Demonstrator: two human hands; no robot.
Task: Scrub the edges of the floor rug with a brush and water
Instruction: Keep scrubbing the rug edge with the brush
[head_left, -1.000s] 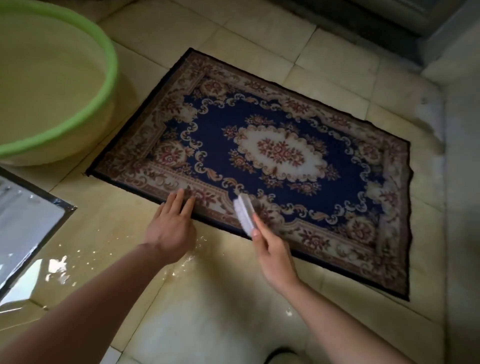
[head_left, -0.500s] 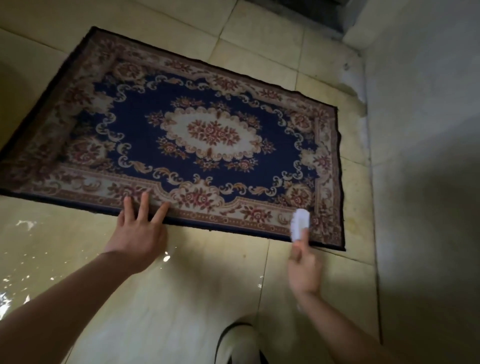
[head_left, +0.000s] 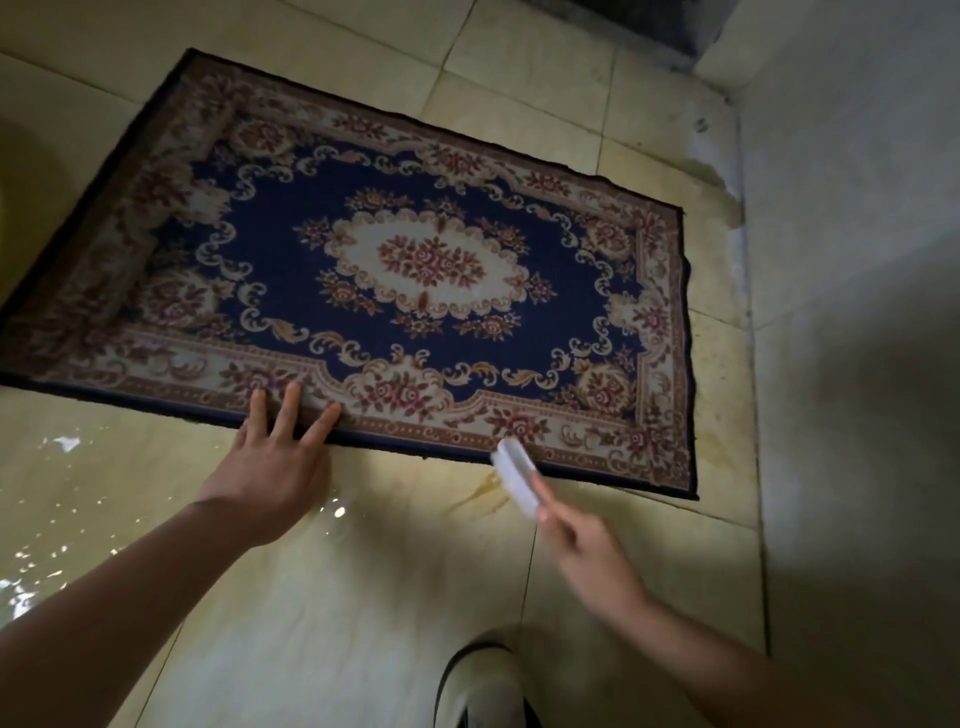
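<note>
The brush (head_left: 514, 478) has slid back from the 5 o'clock corner along the 6 o'clock edge of the rug (head_left: 436, 260) — right hand (head_left: 582, 540) clamped round it — while the left hand (head_left: 275, 457), fingers spread flat, still pins that border; the near edge looks mid-scrub.

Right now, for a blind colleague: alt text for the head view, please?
A right hand holds a white brush at the near edge of a blue floral rug; the left hand rests on that edge. The tiled floor is wet.

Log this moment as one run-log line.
phase: edge scrub | left hand: fingers flat on rug border | right hand: holds white brush, tip at rug's near edge | floor: wet
</note>
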